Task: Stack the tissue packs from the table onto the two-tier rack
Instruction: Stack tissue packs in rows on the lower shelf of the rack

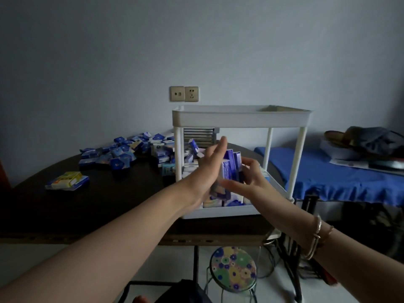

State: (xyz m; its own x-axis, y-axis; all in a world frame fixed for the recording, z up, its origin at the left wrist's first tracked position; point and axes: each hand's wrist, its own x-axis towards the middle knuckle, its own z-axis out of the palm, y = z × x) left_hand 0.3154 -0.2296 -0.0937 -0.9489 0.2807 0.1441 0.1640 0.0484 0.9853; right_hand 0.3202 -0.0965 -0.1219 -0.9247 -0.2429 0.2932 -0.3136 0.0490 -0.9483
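Here we note a dark table (105,206) against a pale wall (196,40), with a blue-covered bed (328,169) off to the right. On the table's right end stands the white two-tier rack (240,117): an upper tray on four thin posts, a lower tray beneath. We cannot see into the upper tray from this angle. The lower tray already carries tissue packs (215,203) standing on edge along its near wall.

Behind and left of the rack lies a loose heap of packs (131,153), blue and white, pointing every which way. A yellow-faced pack (66,180) sits apart on the table's left, lying flat on another.

Both forearms reach in between the rack's front posts. Between the hands we see a small batch of held packs (231,169), deep blue-purple with paler printed panels, standing upright, long axis roughly vertical, tilted slightly left at the bottom, held over the lower tray.

The left hand (209,167) is flat, fingers straight and together, pressed against the batch's left face. The right hand (247,178) curls around the right side, thumb in front, clamping the batch against the left palm. A bracelet (317,235) circles the right wrist. Under the table stands a flower-patterned stool (232,268).
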